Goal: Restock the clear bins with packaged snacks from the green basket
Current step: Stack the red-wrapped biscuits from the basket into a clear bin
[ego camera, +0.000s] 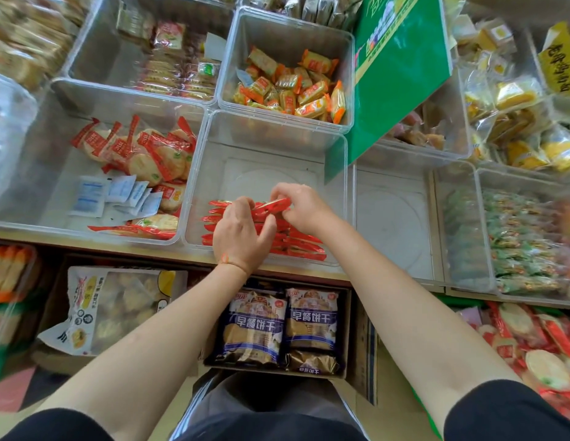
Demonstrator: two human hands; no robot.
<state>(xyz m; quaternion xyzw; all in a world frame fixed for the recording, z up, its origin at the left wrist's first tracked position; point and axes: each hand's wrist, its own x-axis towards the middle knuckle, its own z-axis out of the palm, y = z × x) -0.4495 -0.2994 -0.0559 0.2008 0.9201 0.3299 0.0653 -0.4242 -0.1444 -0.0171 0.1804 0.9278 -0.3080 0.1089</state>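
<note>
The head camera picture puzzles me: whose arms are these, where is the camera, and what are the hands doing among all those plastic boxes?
There is no machine here. A person wears a camera on the head, so you look down along their bare arms. The left hand and the right hand reach into a clear bin on a shop shelf. Together they hold a red snack packet above a row of red packets already lying at the bin's near end. Neighbouring bins hold orange-wrapped snacks and round crackers. Below the shelf sits a cardboard box of blue biscuit bags.
</note>
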